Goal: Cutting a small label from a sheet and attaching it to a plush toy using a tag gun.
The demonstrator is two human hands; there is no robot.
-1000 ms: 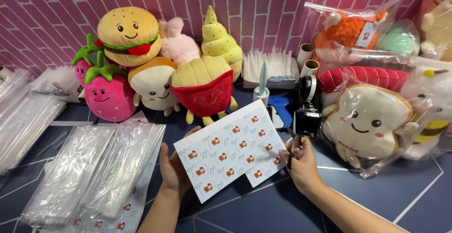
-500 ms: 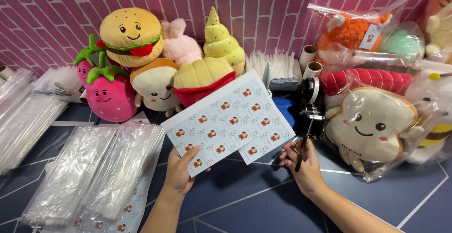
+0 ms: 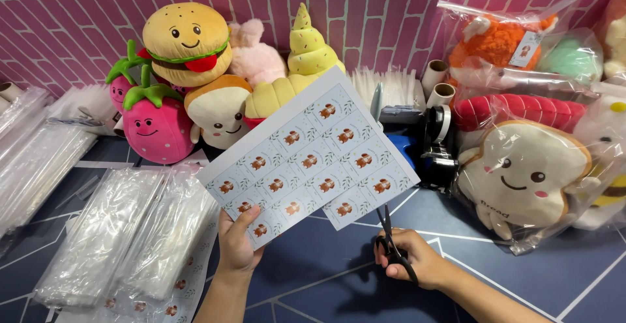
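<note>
Two bare hands at work above a dark blue table (image 3: 326, 284). Left hand (image 3: 238, 241): clenched on the lower corner of a white sticker sheet (image 3: 310, 156), thumb on the printed face, fingers behind; the sheet is lifted clear of the table and tilts up and away from that grip, carrying rows of small brown-and-green stickers. Right hand (image 3: 411, 258): fingers through the handles of black scissors (image 3: 391, 241), grasping them; the blades point up from the hand and meet the sheet's bottom edge, where a strip of stickers hangs lower than the rest. Left of the left hand, on the table: stacks of clear plastic bags (image 3: 124, 231), with another sticker sheet partly under them. Beyond the raised sheet, against a pink brick-pattern wall (image 3: 365, 10): a burger plush (image 3: 186, 42), two strawberry plushes (image 3: 153, 124), a toast plush (image 3: 218, 111), a pink plush, a yellow swirl plush (image 3: 310, 46). Up and right of the right hand: a black tape dispenser (image 3: 437, 147), then a smiling bread plush (image 3: 521, 173) sealed in a clear bag, with further bagged plushes behind it.
</note>
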